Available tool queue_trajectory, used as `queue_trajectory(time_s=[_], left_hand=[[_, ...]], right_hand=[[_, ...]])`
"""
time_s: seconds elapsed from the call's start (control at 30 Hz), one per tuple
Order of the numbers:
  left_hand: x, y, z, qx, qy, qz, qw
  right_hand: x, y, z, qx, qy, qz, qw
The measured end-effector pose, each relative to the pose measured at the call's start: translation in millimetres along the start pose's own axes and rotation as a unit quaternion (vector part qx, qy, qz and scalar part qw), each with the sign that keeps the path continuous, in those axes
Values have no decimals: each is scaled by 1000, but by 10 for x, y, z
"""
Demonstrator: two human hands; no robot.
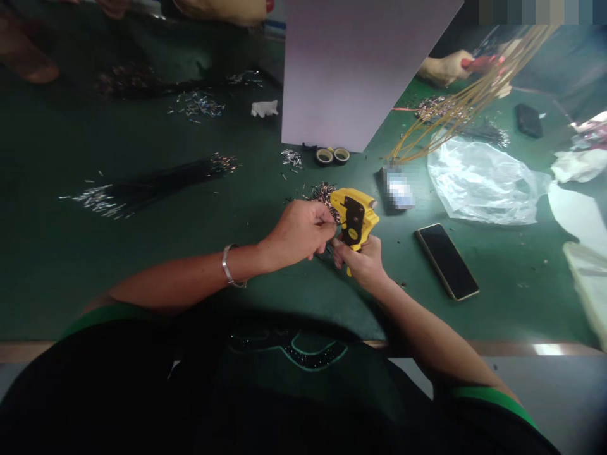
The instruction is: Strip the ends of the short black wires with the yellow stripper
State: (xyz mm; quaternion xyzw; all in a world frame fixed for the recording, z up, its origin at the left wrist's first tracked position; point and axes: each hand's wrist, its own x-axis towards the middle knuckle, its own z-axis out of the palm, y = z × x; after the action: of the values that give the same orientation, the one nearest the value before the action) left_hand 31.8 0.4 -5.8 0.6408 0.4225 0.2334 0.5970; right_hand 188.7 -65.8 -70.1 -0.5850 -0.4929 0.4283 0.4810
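My right hand (365, 260) is wrapped round the handles of yellow and black crimping pliers (355, 218), held upright with the head pointing away from me. My left hand (303, 230) pinches a thin black wire (337, 223) close to the pliers' left side. Whether the wire's end sits inside the jaws I cannot tell. Partly hidden behind my left hand lies a pile of wires with bare copper ends (323, 192). Beyond it is a small heap of silvery metal pieces (291, 158), beside two tape rolls (332, 156).
A bundle of black wires (161, 182) lies to the left. A pale upright panel (351, 69) stands at the back. On the right are a phone (447, 261), a clear plastic bag (488, 183) and long yellow wires (465, 104). A co-worker's hand (446, 68) holds a red tool beyond.
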Motion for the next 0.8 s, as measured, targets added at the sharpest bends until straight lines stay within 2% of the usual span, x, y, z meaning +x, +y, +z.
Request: queue_trajectory(time_s=[0.23, 0.47, 0.63, 0.8], left_hand=[[67, -32, -93, 14, 15, 31, 999], [217, 43, -324, 42, 76, 65, 994], [241, 91, -413, 66, 74, 86, 991], [195, 149, -431, 97, 62, 105, 988]], right_hand=[[54, 38, -73, 66, -17, 15, 998], [118, -35, -230, 145, -122, 19, 982], [97, -35, -259, 125, -178, 30, 976], [90, -21, -251, 134, -208, 33, 968]])
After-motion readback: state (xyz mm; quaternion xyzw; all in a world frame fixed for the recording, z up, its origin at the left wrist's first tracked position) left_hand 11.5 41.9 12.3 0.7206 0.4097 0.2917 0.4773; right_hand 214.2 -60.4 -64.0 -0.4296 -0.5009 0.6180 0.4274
